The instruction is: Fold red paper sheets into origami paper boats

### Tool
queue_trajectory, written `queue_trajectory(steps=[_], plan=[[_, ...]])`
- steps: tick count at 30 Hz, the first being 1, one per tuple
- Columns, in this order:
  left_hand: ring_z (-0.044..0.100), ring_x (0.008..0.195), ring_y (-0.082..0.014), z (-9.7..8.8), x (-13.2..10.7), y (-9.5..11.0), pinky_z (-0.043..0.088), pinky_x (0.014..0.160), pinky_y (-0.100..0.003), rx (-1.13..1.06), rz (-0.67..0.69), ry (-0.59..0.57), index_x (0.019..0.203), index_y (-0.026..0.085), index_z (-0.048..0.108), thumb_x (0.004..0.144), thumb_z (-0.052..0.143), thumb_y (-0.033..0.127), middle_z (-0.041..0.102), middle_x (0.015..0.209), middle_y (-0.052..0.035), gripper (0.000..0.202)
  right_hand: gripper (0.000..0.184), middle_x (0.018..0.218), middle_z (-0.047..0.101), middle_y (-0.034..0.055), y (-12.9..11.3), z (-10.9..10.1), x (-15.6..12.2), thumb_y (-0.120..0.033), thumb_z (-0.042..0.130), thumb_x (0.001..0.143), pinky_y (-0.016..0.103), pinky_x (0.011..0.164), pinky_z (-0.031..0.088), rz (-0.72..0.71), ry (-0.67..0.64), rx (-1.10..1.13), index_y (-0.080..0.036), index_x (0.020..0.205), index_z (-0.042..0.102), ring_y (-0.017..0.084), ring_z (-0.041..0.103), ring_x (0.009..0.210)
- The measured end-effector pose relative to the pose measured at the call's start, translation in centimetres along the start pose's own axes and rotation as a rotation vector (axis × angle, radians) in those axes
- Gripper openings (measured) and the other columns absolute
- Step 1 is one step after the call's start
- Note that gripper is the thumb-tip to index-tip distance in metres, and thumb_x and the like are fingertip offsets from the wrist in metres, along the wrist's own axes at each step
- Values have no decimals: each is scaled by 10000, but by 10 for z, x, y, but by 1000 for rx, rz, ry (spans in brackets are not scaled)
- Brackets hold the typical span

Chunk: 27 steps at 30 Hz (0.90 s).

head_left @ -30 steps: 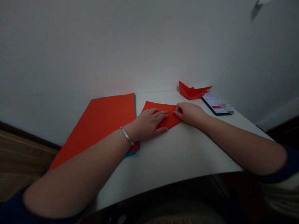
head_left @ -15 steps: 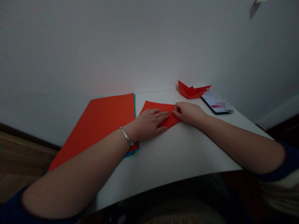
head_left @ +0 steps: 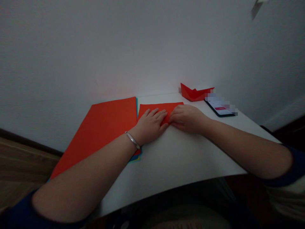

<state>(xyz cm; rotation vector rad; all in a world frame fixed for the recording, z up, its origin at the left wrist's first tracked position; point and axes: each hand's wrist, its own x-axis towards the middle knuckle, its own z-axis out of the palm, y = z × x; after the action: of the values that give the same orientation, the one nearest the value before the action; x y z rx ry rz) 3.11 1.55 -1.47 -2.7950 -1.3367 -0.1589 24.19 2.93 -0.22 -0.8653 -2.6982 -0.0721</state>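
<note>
A folded sheet of red paper (head_left: 152,106) lies on the white table, its long straight edge on the wall side. My left hand (head_left: 151,125) rests flat over it with the fingers spread, bracelet at the wrist. At the paper's near right part, my right hand (head_left: 187,118) has its fingers pinched together on the paper, close to my left thumb. Both hands hide much of the near side of the sheet, so its full outline is not visible.
To the left lies a stack of coloured paper (head_left: 111,122), red on top with blue and yellow edges below. A red paper boat (head_left: 196,94) stands near the wall at back right, beside a phone (head_left: 218,107) with a lit screen. The white table (head_left: 181,159) meets the wall behind.
The red paper has turned so its far edge runs nearly level. My right hand has shifted slightly left and nearer, closer to my left hand, which stays pressed on the sheet.
</note>
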Motion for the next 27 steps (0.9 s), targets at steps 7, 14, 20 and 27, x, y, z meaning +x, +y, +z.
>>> queue_trajectory(steps=[7,14,20,27], plan=[[284,1466,-301,0,2,1,194,1183,-545,-28,-56,-57,1497,138,363,1022,275,501,383,1558,-139,605,247,1059,744,58,-6,1,-3,-251,510,902,333,848,449,9,-48,4,-212,967,745,210,654,972],[207,1497,-299,-2,3,-3,154,1185,-587,-64,-67,-128,1531,172,300,1011,297,517,304,1598,-127,624,257,1068,751,54,-4,1,-3,-263,524,893,334,845,473,-19,-56,24,-214,969,765,213,667,989],[135,1511,-331,-2,4,-5,102,1144,-699,-76,-114,-184,1561,248,222,1002,247,559,213,1632,-67,641,267,1057,756,61,-4,-1,-2,-275,517,894,330,797,463,34,-92,-69,-208,936,772,218,671,952],[122,1515,-323,-2,4,-5,63,1153,-689,-91,-135,-203,1571,262,186,988,231,577,178,1639,-33,665,274,1037,756,77,-4,-6,0,-292,522,898,322,694,439,151,-132,-198,-180,917,772,220,671,916]])
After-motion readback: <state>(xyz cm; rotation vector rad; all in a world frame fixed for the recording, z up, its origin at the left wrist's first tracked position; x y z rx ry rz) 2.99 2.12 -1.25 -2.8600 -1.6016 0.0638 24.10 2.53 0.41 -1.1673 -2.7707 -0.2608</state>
